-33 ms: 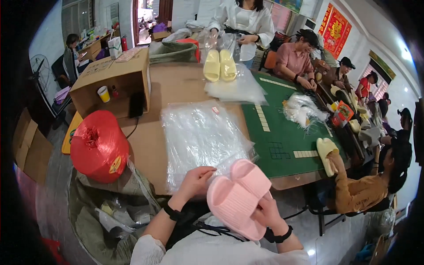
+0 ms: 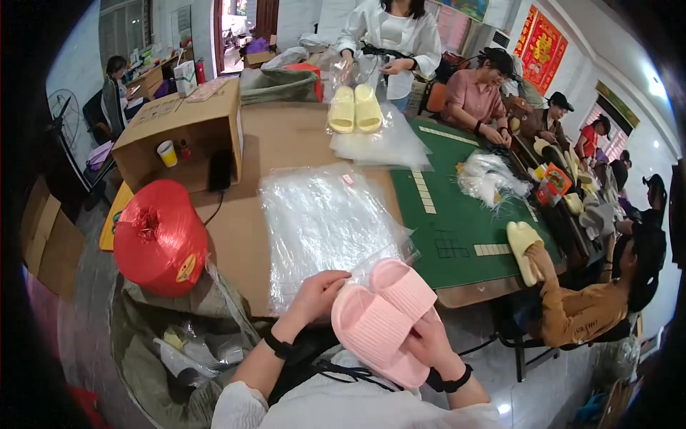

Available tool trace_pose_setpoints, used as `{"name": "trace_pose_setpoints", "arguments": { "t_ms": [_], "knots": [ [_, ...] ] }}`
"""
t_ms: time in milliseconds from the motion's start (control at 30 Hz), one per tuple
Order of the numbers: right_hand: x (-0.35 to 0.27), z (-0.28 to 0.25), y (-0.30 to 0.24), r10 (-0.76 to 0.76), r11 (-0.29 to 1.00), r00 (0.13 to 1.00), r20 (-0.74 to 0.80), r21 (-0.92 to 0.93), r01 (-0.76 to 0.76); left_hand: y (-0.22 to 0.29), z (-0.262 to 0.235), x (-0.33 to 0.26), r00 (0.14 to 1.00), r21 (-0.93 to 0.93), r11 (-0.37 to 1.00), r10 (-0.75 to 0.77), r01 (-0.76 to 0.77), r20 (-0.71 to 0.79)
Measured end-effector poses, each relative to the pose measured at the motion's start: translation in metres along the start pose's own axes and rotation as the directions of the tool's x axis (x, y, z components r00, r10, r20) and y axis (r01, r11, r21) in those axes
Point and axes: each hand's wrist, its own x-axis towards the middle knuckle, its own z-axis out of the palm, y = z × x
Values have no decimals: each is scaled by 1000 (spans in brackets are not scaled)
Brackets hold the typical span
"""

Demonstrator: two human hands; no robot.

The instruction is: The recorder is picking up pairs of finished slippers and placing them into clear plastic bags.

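A pair of pink slippers (image 2: 379,318) with ribbed straps is in my right hand (image 2: 431,344). That hand's fingers are closed on the slippers' right side, partly hidden by them. Flat on the table lies a stack of clear plastic bags (image 2: 321,222). My left hand (image 2: 319,293) pinches the near edge of the stack's top bag, just left of the slippers' toes. The slippers overlap the stack's near right corner.
A red roll of plastic twine (image 2: 161,236) sits left of the bags, before an open cardboard box (image 2: 179,129). An olive sack (image 2: 143,343) stands below it. Across the table, a co-worker bags yellow slippers (image 2: 355,109); another holds a yellow slipper (image 2: 524,250) at right.
The pink slippers have shifted very slightly to the left. The co-worker's yellow slipper at right has moved a little left. My left hand stays at the bag's edge.
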Motion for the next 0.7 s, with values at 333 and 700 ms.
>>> {"name": "trace_pose_setpoints", "arguments": {
  "t_ms": [333, 700],
  "knots": [
    [-10, 12, -3, 113, 981, 990, 80, -166, -99, 28, -7, -16, 911, 510, 756, 367, -411, 189],
    [1, 23, 2, 186, 980, 982, 9, -74, -185, 36, -2, -21, 904, 409, 813, 420, -415, 83]
  ]
}}
